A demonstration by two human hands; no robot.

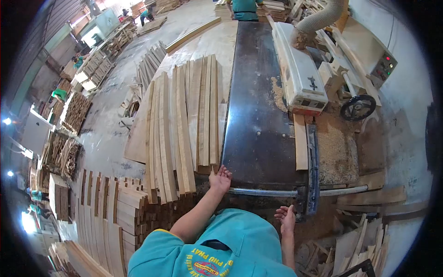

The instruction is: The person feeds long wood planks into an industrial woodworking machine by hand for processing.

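Observation:
My left hand [220, 180] is palm up with its fingers apart, at the near ends of several long wooden strips [184, 134] lying side by side on a wooden board left of the dark metal table [254, 115]. Whether its fingertips touch the nearest strip is unclear. Near the front rail, my right hand [286, 219] hangs in the air, fingers spread and nothing in it. Ahead of it a single light board [300, 143] sticks out from under the white machine housing [304, 83], beside a metal guide [312, 166].
A metal rail [263, 192] crosses the table's front edge. Stacked strips [127, 207] stand at the lower left, and scrap wood [364, 244] lies at the lower right. A handwheel [358, 108] is on the right. Another person [244, 9] stands at the table's far end.

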